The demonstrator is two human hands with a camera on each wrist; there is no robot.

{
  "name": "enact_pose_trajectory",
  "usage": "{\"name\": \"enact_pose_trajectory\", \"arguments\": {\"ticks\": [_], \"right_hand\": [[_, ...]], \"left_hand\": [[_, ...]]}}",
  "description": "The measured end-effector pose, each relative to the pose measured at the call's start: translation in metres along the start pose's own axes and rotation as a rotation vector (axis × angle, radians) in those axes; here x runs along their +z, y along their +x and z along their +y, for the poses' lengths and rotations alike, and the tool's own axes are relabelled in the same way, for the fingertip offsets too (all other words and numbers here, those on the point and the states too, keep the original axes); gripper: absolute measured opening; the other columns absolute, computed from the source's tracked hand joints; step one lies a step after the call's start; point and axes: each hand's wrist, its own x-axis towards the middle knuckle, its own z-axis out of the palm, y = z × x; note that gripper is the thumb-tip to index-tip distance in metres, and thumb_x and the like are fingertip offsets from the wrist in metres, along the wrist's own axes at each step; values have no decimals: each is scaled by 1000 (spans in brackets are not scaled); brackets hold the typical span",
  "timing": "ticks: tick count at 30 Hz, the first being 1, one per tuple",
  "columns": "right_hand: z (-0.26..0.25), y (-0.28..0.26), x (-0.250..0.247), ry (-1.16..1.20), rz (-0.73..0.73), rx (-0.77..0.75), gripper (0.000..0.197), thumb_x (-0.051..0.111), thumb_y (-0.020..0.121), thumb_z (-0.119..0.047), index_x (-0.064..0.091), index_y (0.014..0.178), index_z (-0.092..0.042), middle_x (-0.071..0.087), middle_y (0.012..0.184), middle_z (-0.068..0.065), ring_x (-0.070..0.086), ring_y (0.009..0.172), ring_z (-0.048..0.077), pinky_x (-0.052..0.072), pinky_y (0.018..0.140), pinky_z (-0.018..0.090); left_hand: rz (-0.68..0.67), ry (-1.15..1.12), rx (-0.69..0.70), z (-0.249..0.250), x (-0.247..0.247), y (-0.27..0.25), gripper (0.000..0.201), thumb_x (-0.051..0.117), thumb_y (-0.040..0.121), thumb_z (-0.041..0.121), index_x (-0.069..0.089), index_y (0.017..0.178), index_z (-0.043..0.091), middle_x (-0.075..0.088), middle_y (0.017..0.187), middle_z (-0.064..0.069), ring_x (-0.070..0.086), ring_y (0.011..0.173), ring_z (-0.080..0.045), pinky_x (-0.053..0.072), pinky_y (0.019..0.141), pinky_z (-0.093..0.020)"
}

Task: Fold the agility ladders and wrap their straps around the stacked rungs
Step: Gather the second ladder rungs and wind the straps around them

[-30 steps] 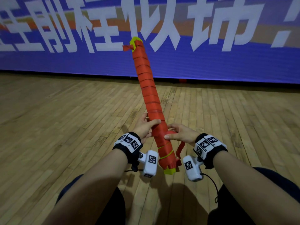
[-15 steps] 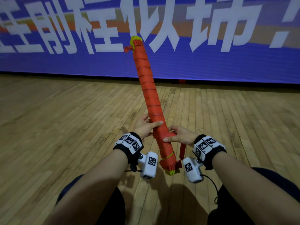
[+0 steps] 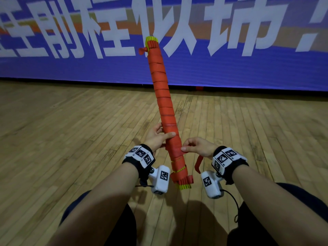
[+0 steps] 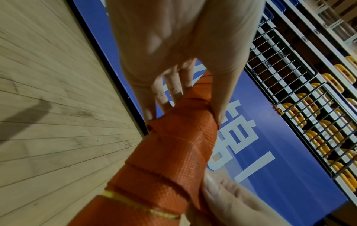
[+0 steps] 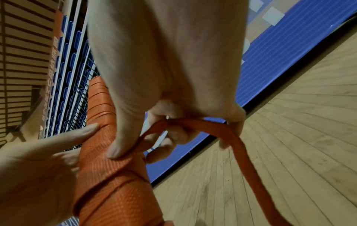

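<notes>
Above wood floor (image 3: 71, 139) | one wrapped ladder bundle (image 3: 163, 96) | left hand (image 3: 156, 137) grips it | right hand (image 3: 197, 146) pinches one strap (image 5: 241, 146)

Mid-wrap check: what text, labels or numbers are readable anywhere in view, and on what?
blue banner: large white Chinese characters, tops cut off by the frame; not surely readable.
wrist bands: black-and-white square code markers, no words.
ladder bundle: no text.
grandstand sign, right wrist view: too blurred to read.

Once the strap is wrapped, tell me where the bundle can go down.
Bare wooden floor lies left of the left hand, and more right of the right hand, up to the banner. Crowded between the wrists: bundle and strap.
</notes>
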Motion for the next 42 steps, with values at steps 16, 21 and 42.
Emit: {"name": "enact_pose_trajectory", "arguments": {"ticks": [16, 21, 42], "right_hand": [[-5, -9, 9, 124, -131, 0, 32, 52, 95, -11, 50, 126, -2, 59, 120, 10, 59, 106, 16, 46, 96, 24], [1, -5, 10, 62, -46, 34, 37, 62, 90, -28, 52, 120, -9, 60, 123, 16, 57, 114, 31, 41, 102, 55], [2, -4, -1, 41, 30, 1, 27, 70, 84, -18, 55, 106, -13, 61, 111, 14, 59, 106, 32, 45, 100, 45]], "left_hand": [[-161, -56, -14, 6, 3, -10, 59, 69, 82, 3, 40, 132, 14, 59, 115, -5, 61, 98, -15, 54, 70, -30], [-90, 3, -14, 3, 2, -7, 59, 76, 77, 5, 49, 128, 11, 59, 108, -8, 63, 95, -20, 56, 73, -32], [-101, -121, -31, 2, 8, -7, 59, 57, 83, -15, 37, 132, 14, 63, 99, -10, 61, 93, -22, 53, 79, -36]]}}
